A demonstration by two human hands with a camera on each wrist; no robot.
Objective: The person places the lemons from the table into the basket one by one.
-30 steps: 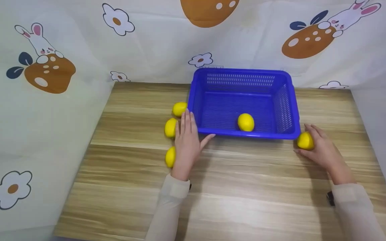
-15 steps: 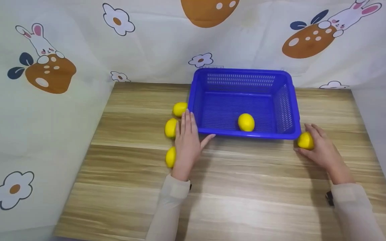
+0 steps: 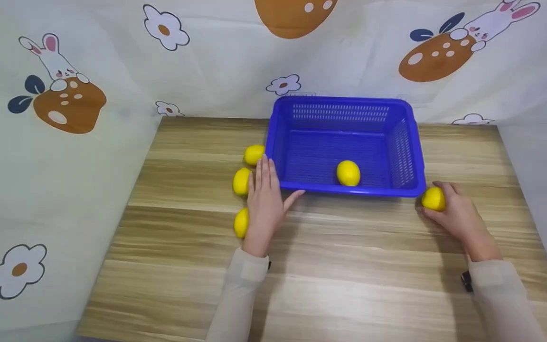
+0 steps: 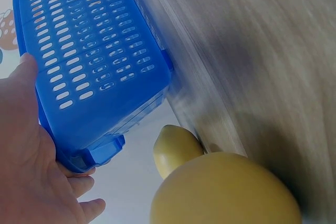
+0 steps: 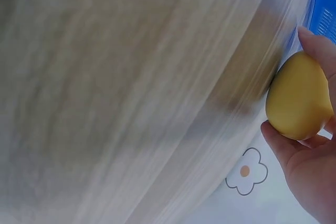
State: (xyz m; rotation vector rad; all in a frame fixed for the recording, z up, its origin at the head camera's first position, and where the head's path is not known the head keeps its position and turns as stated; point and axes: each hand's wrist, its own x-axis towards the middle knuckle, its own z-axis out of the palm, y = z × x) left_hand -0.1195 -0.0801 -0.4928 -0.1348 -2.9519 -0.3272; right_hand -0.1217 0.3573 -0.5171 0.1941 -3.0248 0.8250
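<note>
Gripping lemon (image 3: 434, 198) between thumb and fingers: right hand (image 3: 458, 214); left hand (image 3: 266, 204), fingers extended, touches perforated blue basket (image 3: 382, 191)

Wore a cream left sleeve (image 3: 235, 294) and a matching cream right sleeve (image 3: 506, 297), both long and pretty plain tbh. Also sported a small boxy black wrist device (image 3: 466, 281) beside the right cuff (image 3: 492, 271), plus a barely visible dark bit (image 3: 269, 265) at the left cuff (image 3: 253, 266).

The nearest lemon (image 3: 240, 223) is partly hidden by the left hand (image 3: 266, 204); the right hand (image 5: 313, 176) is cut off by the right wrist view's edge
</note>
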